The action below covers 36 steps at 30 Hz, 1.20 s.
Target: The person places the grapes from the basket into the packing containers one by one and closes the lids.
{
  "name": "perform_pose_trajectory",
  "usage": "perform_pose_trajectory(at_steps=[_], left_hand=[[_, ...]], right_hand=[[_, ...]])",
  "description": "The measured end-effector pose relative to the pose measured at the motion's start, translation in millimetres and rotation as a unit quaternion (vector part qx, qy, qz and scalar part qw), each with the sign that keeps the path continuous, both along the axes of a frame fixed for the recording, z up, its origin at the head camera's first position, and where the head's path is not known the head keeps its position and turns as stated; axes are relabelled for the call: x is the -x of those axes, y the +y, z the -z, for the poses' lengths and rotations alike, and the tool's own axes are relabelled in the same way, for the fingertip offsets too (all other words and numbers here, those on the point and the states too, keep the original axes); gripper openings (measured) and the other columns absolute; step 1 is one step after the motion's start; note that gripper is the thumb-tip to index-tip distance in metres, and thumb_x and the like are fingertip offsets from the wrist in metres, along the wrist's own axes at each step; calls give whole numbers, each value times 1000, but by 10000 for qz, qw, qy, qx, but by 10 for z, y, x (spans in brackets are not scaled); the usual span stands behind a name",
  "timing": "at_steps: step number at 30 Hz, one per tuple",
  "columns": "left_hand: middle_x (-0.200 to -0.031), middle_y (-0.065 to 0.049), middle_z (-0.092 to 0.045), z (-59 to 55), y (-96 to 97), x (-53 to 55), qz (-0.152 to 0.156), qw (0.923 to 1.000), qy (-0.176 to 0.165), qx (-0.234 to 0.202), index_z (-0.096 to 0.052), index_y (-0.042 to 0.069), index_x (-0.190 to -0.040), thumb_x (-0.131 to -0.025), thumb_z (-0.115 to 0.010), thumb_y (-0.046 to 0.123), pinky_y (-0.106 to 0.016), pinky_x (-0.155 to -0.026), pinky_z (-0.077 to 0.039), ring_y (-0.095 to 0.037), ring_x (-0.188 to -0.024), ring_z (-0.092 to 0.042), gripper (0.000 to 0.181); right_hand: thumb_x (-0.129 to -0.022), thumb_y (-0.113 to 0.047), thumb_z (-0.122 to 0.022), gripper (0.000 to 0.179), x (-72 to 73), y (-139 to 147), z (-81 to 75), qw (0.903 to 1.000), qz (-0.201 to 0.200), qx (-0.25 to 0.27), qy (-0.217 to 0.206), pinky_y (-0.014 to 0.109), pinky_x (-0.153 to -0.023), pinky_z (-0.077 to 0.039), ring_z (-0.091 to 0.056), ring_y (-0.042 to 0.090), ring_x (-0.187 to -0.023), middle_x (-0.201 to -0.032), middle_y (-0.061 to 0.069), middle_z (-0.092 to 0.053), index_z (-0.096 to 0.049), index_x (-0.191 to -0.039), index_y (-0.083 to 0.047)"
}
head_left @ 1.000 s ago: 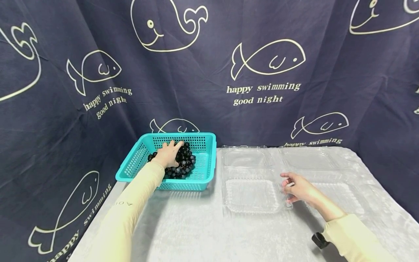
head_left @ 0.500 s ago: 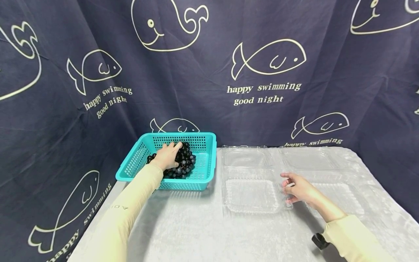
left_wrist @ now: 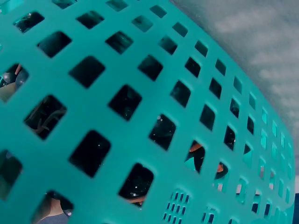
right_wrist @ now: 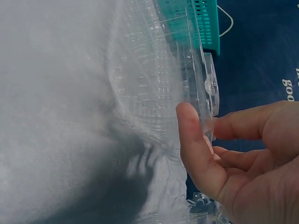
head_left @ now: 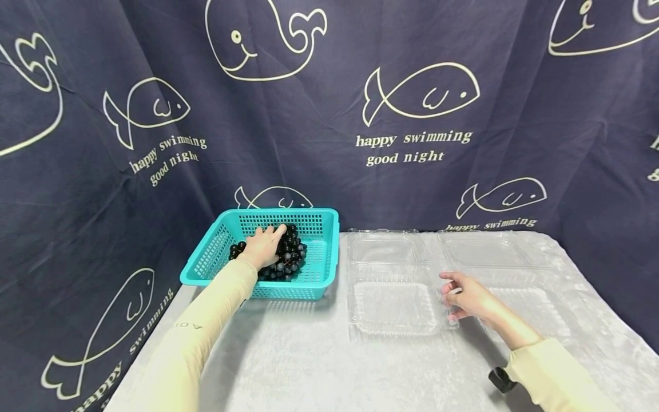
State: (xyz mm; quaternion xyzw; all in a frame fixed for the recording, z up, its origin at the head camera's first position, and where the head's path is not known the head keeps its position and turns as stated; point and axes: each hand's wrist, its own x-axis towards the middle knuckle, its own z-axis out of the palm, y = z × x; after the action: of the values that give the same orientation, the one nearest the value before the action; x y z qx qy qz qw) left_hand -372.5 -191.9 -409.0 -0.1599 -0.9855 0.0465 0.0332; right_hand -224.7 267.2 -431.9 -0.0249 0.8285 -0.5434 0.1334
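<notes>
A dark blue curtain (head_left: 309, 131) printed with fish and whales hangs behind and to the sides. In front of it stands a counter (head_left: 309, 355) under a pale cloth, its front stretch bare between the arms. The turquoise basket (head_left: 314, 290) sits at the back left, its raised rim all round what it holds. To its right, across a narrow strip of cloth, lie two clear containers side by side, lids folded back toward the curtain: the nearer one (head_left: 393, 309) and, beyond the right hand, the farther one (head_left: 538, 312).

The dark grapes (head_left: 292, 257) lie inside the basket, directly under the left hand (head_left: 261, 247), which is by far the closer of the two. Their mass shows on both sides of that hand, so its long axis is hard to judge. The left grip is spread over them; the fingertips are buried, and whether it closes on them I cannot tell. From there, the basket's right wall stands between grapes and containers. The right hand (head_left: 472, 298) is at the nearer container's right edge, its grip lightly pinching the rim, thumb and fingers on either side.
</notes>
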Motion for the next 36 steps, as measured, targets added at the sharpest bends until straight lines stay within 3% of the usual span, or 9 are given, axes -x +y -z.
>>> perform_pose_trajectory(at_steps=[9, 17, 25, 36], left_hand=[[-121, -20, -50, 1, -13, -10, 72, 9999, 112, -4, -34, 19, -130, -80, -74, 21, -57, -68, -48, -44, -105, -47, 64], [-120, -21, -52, -82, -3, -75, 189, 9993, 324, 25, -37, 20, -133, -81, -73, 16, -51, -65, -50, -43, -104, -48, 63], [-114, -22, -54, -81, -68, -90, 425, 9967, 679, -108, -42, 21, -136, -86, -54, -9, -42, -53, -47, -42, -95, -51, 60], [-114, -25, -53, -162, -133, -123, 330, 9940, 989, -331, -44, 21, -134, -87, -49, -12, -44, -54, -47, -43, -95, -50, 58]], right_hand=[[-84, 10, -46, 63, -14, -16, -15, 10000, 28, 68, -13, 40, -64, -58, -55, 23, -82, -108, 26, -43, -20, -141, 13], [-84, 10, -46, 63, -2, -9, -4, 10000, 12, 37, 19, 39, -63, -58, -55, 23, -81, -107, 26, -44, -20, -141, 13], [-84, 9, -47, 62, -7, -7, -9, 10000, 23, -19, -11, 38, -63, -58, -55, 23, -81, -107, 23, -44, -21, -141, 12], [-83, 10, -46, 63, -22, -19, -9, 9999, 99, -62, 14, 39, -64, -58, -56, 23, -81, -107, 23, -44, -22, -141, 12]])
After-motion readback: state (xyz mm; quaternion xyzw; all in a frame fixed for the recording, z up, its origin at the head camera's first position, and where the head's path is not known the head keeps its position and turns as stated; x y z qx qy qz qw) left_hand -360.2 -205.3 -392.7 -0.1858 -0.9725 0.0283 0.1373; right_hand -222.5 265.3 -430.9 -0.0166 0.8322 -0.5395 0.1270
